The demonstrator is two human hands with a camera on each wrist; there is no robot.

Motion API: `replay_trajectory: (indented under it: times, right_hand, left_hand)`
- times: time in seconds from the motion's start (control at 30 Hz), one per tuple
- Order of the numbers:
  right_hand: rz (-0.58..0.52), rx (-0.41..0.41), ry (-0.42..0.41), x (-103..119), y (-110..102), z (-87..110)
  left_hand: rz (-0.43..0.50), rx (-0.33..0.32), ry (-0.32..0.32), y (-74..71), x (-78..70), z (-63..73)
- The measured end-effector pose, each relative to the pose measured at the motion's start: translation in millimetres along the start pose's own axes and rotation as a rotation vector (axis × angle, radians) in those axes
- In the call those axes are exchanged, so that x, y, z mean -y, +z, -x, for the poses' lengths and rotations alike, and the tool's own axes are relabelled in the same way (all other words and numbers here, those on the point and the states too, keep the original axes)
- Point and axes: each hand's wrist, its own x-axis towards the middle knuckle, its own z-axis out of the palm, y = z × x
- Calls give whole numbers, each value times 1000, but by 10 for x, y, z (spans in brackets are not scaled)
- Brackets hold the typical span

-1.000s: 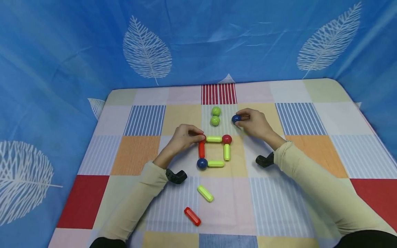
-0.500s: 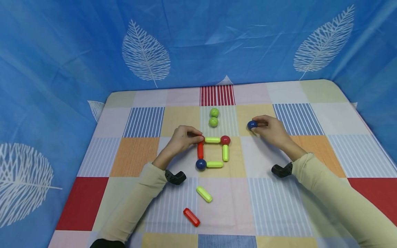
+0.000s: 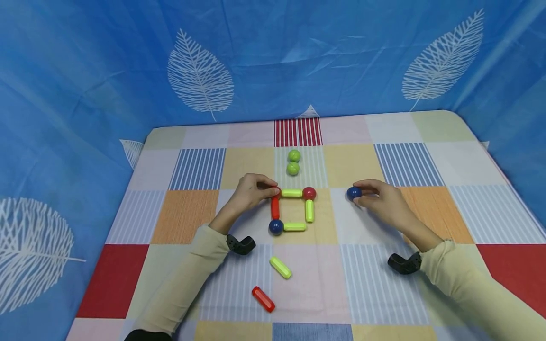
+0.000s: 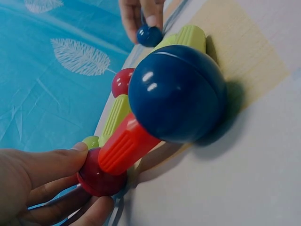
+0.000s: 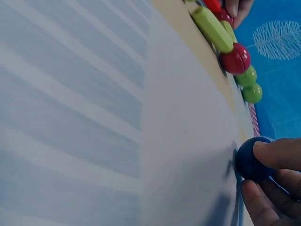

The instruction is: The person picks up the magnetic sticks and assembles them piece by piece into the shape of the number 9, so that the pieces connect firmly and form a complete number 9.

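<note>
My left hand (image 3: 253, 193) grips a red ball (image 4: 101, 174) at the far left corner of a nearly square frame of sticks and balls. From that ball a red stick (image 3: 275, 208) runs toward me to a blue ball (image 3: 276, 227), and a yellow-green stick (image 3: 292, 193) runs right to another red ball (image 3: 309, 193). A second yellow-green stick (image 3: 309, 211) comes toward me from there; a third (image 3: 295, 227) extends right from the blue ball. Their near right ends stand apart with no ball between. My right hand (image 3: 386, 201) pinches another blue ball (image 3: 353, 193), right of the frame.
Two green balls (image 3: 293, 168) touch each other behind the frame. Nearer me lie a loose yellow-green stick (image 3: 280, 267) and a loose red stick (image 3: 263, 299). A patchwork cloth (image 3: 170, 274) covers the table, with a blue leaf-print curtain (image 3: 298, 57) behind.
My right hand has carried its blue ball from near the green balls to the right and toward me. The left hand stays on the red ball.
</note>
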Motion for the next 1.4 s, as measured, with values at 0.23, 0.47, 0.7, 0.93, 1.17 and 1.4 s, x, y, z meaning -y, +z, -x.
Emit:
replay_trajectory:
  times: [0.23, 0.47, 0.7, 0.93, 1.17, 1.4]
  right_hand:
    - [-58, 14, -55, 49, 118, 281]
    - [-118, 36, -87, 146, 287, 433]
    - [-178, 66, -84, 238, 401, 488]
    - [-170, 85, -69, 303, 449, 480]
    - [-198, 102, -59, 315, 470, 459]
    - [-184, 98, -61, 308, 497, 447]
  left_hand:
    - [-2, 0, 14, 7, 13, 3]
    - [-11, -5, 23, 23, 36, 24]
    - [-37, -18, 73, 28, 69, 51]
    - [-67, -84, 147, -37, 8, 304]
    - [-48, -28, 211, 39, -37, 592]
    - [-66, 37, 198, 130, 4, 733]
